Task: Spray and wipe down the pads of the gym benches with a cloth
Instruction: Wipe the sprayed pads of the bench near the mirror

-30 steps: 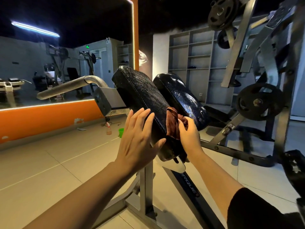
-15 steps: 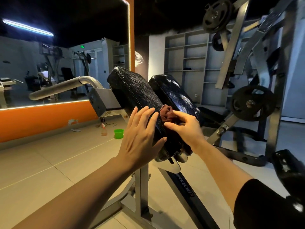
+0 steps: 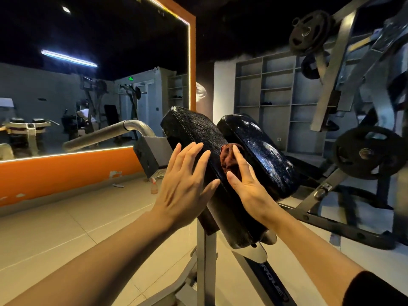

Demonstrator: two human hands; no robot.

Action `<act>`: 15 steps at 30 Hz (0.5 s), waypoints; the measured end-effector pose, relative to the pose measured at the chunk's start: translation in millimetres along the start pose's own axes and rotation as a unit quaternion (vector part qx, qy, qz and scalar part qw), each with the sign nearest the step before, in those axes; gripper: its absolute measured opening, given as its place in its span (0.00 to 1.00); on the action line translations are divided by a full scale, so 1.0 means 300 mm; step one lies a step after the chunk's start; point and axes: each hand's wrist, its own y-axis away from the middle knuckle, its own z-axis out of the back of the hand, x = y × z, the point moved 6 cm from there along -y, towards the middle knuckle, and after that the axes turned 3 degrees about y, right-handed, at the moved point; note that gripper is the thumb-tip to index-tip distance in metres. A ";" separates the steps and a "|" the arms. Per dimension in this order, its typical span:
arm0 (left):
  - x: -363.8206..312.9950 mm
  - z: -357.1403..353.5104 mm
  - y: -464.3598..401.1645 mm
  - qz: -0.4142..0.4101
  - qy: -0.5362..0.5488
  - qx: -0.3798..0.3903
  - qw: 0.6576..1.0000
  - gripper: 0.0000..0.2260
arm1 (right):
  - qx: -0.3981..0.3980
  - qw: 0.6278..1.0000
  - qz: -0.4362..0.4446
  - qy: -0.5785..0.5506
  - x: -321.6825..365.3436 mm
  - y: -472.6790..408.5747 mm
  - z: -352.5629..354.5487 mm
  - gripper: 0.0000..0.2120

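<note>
Two black padded cushions tilt side by side on a grey steel stand: the left pad (image 3: 194,131) and the wet, shiny right pad (image 3: 262,151). A bunched reddish-brown cloth (image 3: 228,159) sits in the gap between them. My right hand (image 3: 247,184) presses the cloth into that gap with straight fingers, thumb spread toward the left pad. My left hand (image 3: 185,186) lies flat with spread fingers against the outer side of the left pad.
A grey handle bar (image 3: 106,135) juts left from the stand. A plate-loaded machine with black weight plates (image 3: 366,153) stands at right. A small bottle (image 3: 154,188) is on the tiled floor by the orange-framed wall mirror (image 3: 88,85). Grey shelving lines the back wall.
My right hand has slid the cloth up along the gap between the pads, and its fingers have straightened. My left hand has stayed flat on the left pad.
</note>
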 end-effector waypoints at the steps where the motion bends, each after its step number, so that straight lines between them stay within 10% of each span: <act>1: 0.018 -0.001 -0.012 -0.004 -0.005 -0.001 1.000 0.29 | 0.005 1.000 0.012 -0.003 0.021 -0.034 -0.004 0.29; 15: 0.223 0.034 -0.172 0.037 -0.102 -0.013 0.994 0.33 | 0.047 0.986 0.150 -0.057 0.229 -0.481 -0.069 0.21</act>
